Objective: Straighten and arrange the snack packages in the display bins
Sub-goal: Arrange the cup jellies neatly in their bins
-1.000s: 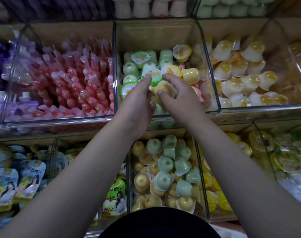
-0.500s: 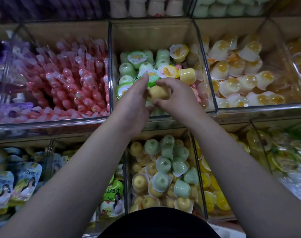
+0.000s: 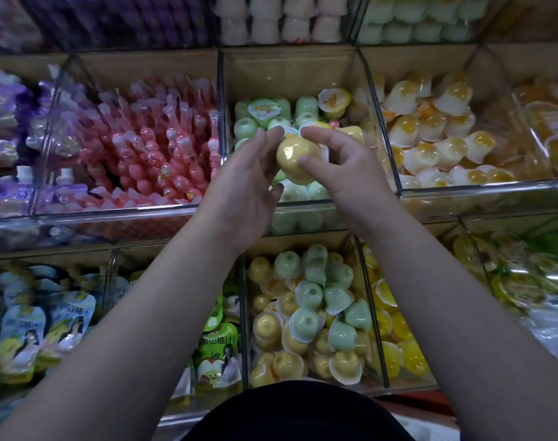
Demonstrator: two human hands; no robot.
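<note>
Currently right hand [image 3: 341, 173] fingers [image 3: 319, 132] are clamped on a yellow jelly cup [image 3: 295, 155], thumb on its front, index over the top; cup is held domed base toward the camera, just above the green cups in the middle clear bin [image 3: 306, 206] of the upper row. Left hand [image 3: 239, 192] fingers [image 3: 264, 138] are spread, tips touching the cup's left side, palm turned inward; can't tell whether it bears any load. Both forearms bare, reaching up from the bottom corners, converging at the bin. Cup's lid side faces away, so any label is hidden; a white rim flange shows at its right edge. Hands cover the bin's centre, so the layout underneath is unreadable. Bin contents otherwise mixed: green cups, a few yellow, some lid-up, some tilted. Pink bottle-shaped packs [image 3: 150, 154] fill the bin to the left, white-and-orange cups [image 3: 436, 135] the bin to the right. Frame edges blurred; pouches [image 3: 42, 326] lower left are soft.
</note>
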